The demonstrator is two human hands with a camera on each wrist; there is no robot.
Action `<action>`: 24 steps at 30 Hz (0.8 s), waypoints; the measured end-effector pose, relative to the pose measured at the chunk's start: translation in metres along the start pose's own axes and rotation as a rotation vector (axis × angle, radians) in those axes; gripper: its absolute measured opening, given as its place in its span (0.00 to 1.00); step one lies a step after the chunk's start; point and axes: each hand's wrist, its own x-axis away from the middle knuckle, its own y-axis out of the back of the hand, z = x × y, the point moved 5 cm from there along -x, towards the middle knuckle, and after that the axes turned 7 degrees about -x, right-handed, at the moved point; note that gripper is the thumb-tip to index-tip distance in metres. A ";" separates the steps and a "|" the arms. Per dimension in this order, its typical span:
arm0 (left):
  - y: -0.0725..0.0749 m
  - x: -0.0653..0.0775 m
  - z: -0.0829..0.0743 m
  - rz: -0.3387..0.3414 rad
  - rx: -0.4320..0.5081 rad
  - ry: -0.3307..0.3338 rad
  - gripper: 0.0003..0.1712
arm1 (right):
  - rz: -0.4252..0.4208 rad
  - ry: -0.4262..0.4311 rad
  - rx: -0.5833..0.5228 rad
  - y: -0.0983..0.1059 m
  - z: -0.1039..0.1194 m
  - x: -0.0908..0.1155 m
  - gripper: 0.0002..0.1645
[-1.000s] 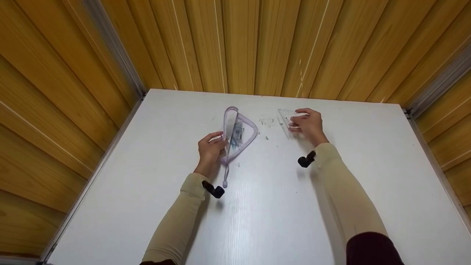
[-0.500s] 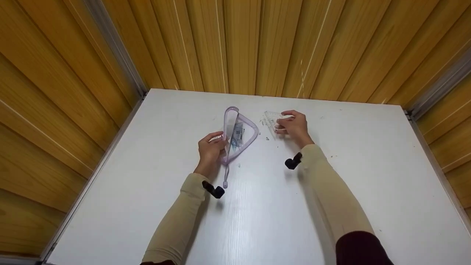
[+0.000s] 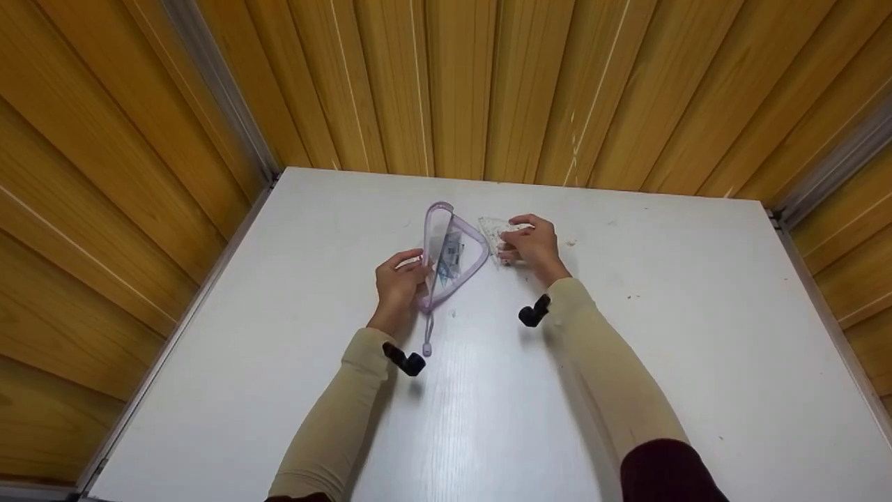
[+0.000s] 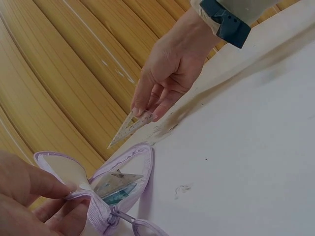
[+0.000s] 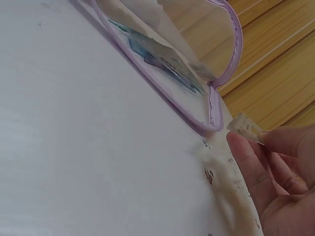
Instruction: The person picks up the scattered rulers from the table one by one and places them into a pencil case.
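My left hand (image 3: pixel 398 282) pinches the edge of a see-through zip pouch (image 3: pixel 476 263) with lavender trim. The pouch gapes toward the right, and its zip pull and cord hang toward me. Inside lie a clear flat piece (image 4: pixel 118 182) and a teal piece (image 4: pixel 120 195), partly overlapping. Between thumb and fingers, my right hand (image 3: pixel 533 244) grips a clear set square (image 4: pixel 127 132) with printed markings. One corner of the set square (image 5: pixel 243 127) points at the pouch, close beside the pouch's right rim. The fingers cover part of it.
Both hands work over a white table (image 3: pixel 293 244) with dark specks and smudges (image 5: pixel 209 176) near the pouch. Yellow wood-look panels (image 3: pixel 453 90) stand behind the far edge and along both sides. Each wrist carries a small black camera (image 3: pixel 534 311).
My right hand has moved left with the set square, from well right of the pouch to right beside its rim. The left hand and the pouch have stayed in place.
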 end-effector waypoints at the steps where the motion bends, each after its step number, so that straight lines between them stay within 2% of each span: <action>1: 0.000 0.000 0.000 0.000 -0.003 0.001 0.18 | 0.000 -0.002 0.000 -0.002 -0.001 0.001 0.23; 10: 0.000 -0.001 0.001 0.002 -0.012 0.002 0.18 | 0.027 0.002 0.018 -0.027 -0.004 0.005 0.23; 14: 0.000 -0.001 0.000 0.013 -0.019 -0.030 0.19 | 0.041 0.023 -0.001 -0.038 -0.004 0.006 0.24; 24: 0.000 0.000 0.002 -0.002 -0.039 -0.060 0.17 | 0.028 -0.020 0.019 -0.059 -0.007 0.009 0.25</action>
